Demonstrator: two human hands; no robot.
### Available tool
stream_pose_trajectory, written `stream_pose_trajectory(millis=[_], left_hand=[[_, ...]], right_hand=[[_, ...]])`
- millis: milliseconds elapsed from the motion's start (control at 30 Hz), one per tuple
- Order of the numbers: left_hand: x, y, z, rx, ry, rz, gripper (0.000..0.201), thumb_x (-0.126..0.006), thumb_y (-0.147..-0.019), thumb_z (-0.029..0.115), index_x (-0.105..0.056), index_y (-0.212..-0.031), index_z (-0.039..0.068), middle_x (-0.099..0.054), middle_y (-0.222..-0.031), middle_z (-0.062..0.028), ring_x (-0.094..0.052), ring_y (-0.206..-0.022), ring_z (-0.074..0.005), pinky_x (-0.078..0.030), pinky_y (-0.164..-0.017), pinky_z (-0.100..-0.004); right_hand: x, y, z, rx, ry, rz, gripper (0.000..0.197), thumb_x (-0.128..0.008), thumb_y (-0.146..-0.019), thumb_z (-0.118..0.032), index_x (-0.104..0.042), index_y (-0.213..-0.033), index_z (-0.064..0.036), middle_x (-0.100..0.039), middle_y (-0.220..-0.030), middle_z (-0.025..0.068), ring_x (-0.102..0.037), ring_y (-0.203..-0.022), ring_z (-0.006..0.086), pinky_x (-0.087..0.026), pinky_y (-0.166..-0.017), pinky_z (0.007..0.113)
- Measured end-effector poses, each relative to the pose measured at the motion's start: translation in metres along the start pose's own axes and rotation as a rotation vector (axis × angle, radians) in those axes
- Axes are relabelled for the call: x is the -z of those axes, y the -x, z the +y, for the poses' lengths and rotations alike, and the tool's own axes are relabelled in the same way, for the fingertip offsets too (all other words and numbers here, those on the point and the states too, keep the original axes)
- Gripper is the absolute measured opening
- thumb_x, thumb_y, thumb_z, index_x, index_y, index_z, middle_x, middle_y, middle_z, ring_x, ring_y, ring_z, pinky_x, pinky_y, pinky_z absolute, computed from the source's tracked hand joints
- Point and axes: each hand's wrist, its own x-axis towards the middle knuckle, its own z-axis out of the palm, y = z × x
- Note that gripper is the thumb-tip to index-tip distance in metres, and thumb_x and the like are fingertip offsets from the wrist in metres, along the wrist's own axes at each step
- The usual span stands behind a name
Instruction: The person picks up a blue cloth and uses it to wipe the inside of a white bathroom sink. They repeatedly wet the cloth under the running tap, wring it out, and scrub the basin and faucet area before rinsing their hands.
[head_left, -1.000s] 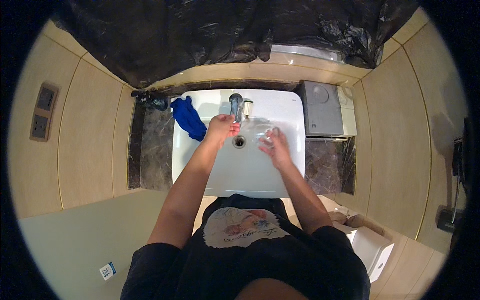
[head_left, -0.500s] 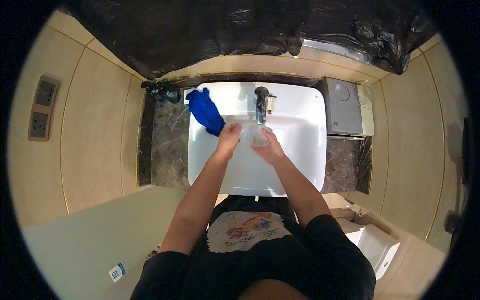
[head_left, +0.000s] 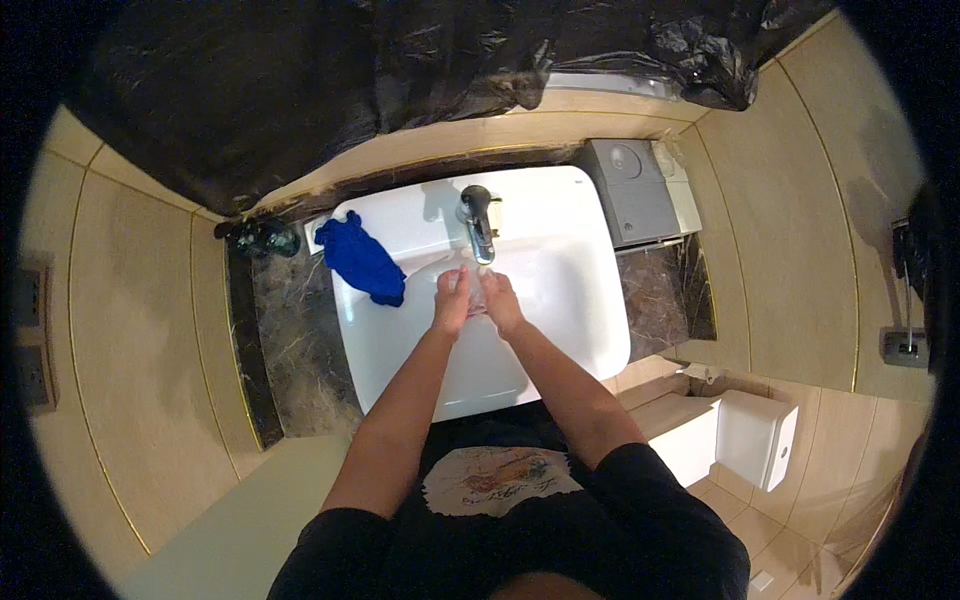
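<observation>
Under the tap (head_left: 481, 225), my left hand (head_left: 453, 302) and my right hand (head_left: 502, 302) are close together over the white sink (head_left: 470, 385). Between them is a small see-through item (head_left: 477, 297), pale and glossy. Its exact kind cannot be made out, since the fingers cover much of it. Both hands are closed about its sides, the thumbs toward the tap. A crumpled blue cloth (head_left: 362, 260) lies over the sink's left rim, apart from my left hand.
A grey box (head_left: 630, 190) stands on the dark marble counter (head_left: 655, 300) to the right. At the left back corner lies a dark glossy object (head_left: 265, 236). Black plastic sheeting (head_left: 330, 90) covers the wall ahead. A white toilet (head_left: 750, 430) is at the lower right.
My hands have come closer together around the see-through item, which was more exposed and held mostly by the right hand. The whole view has tilted and shifted; the cloth lies as before.
</observation>
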Motion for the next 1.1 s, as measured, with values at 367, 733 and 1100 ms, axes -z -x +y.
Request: stream_pose_trajectory(millis=[367, 733, 1100], left_hand=[[0.004, -0.007, 0.002, -0.176, -0.122, 0.143, 0.047, -0.062, -0.086, 0.043, -0.052, -0.114, 0.007, -0.055, -0.104, -0.0158, -0.060, -0.086, -0.0249, -0.051, -0.072, -0.0340], [0.000, 0.007, 0.004, -0.734, -0.488, 0.247, 0.047, -0.068, -0.081, 0.026, -0.051, -0.120, 0.005, -0.052, -0.112, -0.0162, -0.051, -0.107, -0.0306, -0.043, -0.092, -0.0366], [-0.027, -0.009, 0.017, 0.046, 0.129, -0.183, 0.042, -0.042, -0.097, 0.043, -0.051, -0.121, 0.009, -0.062, -0.106, -0.0073, -0.061, -0.092, -0.0201, -0.050, -0.078, -0.0343]], right_hand=[[-0.008, -0.012, 0.006, 0.566, 0.597, 0.087, 0.037, -0.052, -0.093, -0.029, -0.055, -0.114, 0.0016, -0.057, -0.106, 0.0231, -0.054, -0.103, 0.0344, -0.047, -0.082, 0.041], [0.011, -0.032, -0.047, -0.492, -0.234, -0.388, 0.045, -0.062, -0.086, -0.030, -0.053, -0.121, -0.0025, -0.061, -0.111, 0.0113, -0.062, -0.089, 0.0218, -0.054, -0.074, 0.037], [0.022, -0.004, -0.026, 0.363, 0.419, 0.077, 0.029, -0.061, -0.087, -0.022, -0.060, -0.109, -0.0033, -0.059, -0.103, 0.0172, -0.058, -0.092, 0.0291, -0.049, -0.079, 0.036]])
